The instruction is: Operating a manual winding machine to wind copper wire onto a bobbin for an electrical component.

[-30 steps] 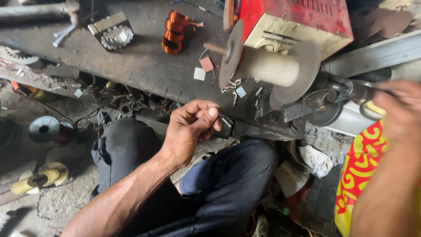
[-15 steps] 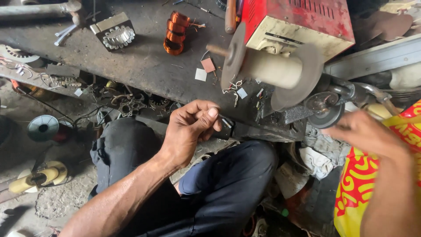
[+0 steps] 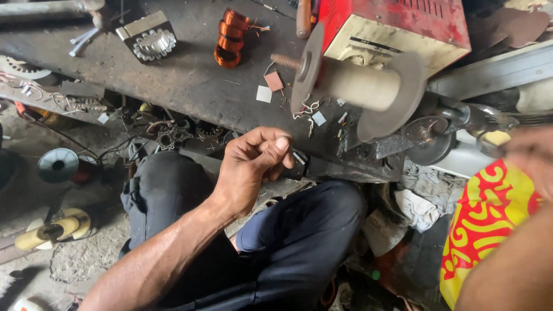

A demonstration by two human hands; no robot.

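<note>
Head view: the bobbin (image 3: 357, 86) on the bench winder is seen bare, nothing wound on it, the left hand (image 3: 253, 167) pinched closed as if on wire too fine to tell, the right hand (image 3: 533, 158) too blurred to tell.

Glossy copper wire coils (image 3: 230, 37), matt cardboard-like spool (image 3: 357, 86), grimy rough metal bench (image 3: 190, 80)

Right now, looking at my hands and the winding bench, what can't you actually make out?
Head view only:
- Right hand: motion-blurred and cut by the right edge; grip unreadable.
- Left hand: fingers curled; anything pinched is too fine to see.
- Crank handle: partly behind the blurred hand.
- Red machine: top cut by the upper edge.
- Spool: no wire discernible on it.
</note>
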